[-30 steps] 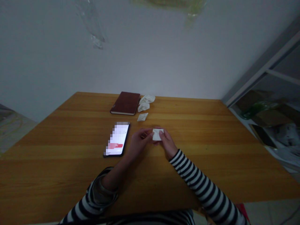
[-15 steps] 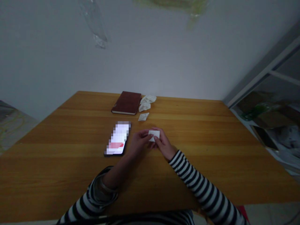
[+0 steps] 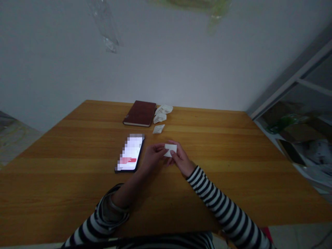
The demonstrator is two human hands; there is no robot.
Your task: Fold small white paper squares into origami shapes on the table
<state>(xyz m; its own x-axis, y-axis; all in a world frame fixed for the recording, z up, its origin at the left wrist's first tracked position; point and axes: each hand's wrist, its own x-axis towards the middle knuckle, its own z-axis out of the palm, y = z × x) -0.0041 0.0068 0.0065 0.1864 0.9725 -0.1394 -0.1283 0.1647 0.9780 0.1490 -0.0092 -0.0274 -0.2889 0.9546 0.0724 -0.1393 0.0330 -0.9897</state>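
A small white folded paper is held above the table between both hands. My left hand pinches its left side, thumb on the near face. My right hand grips the right side, its thumb pressed on the paper and its fingers behind. The fingers behind the paper are partly hidden. To the left of my left hand lies a phone with a lit screen. Just beyond the hands rests a small folded white piece of paper.
A dark red notebook lies near the back of the wooden table. Crumpled white papers sit at its right side. A wall rises behind the table. On the right, a low shelf holds a green item and boxes.
Both hands keep their hold on the paper, with almost no visible movement. The view has shifted very slightly.
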